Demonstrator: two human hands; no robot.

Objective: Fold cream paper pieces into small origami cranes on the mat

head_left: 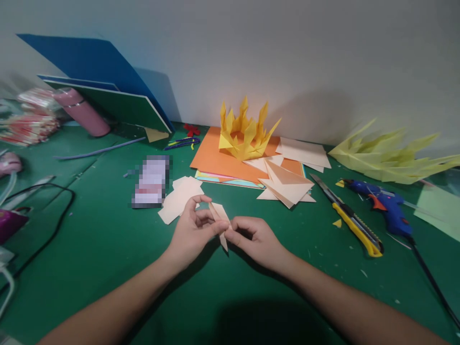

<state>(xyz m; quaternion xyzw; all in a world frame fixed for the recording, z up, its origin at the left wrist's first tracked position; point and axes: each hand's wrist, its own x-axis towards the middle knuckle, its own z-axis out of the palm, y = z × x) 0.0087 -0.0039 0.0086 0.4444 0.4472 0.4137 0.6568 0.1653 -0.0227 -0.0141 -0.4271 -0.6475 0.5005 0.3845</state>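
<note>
A small folded piece of pale peach paper [223,215] is held up between my two hands over the green table. My left hand [194,227] pinches it from the left, with the thumb across its middle and a fingertip at its upper end. From the right, my right hand [257,239] grips its edge between thumb and curled fingers. The paper's lower tip points down toward the table. Just behind my left hand lie loose peach paper pieces [179,199]. Beyond my right hand, folded peach papers [287,182] overlap one another.
Behind stands a yellow folded-paper crown [246,139] on an orange sheet [206,153]. To the right lie a yellow utility knife [355,230], a blue glue gun [390,206] and a pale yellow paper piece [388,153]. A pixelated phone [153,179] and a pink bottle [82,112] are left.
</note>
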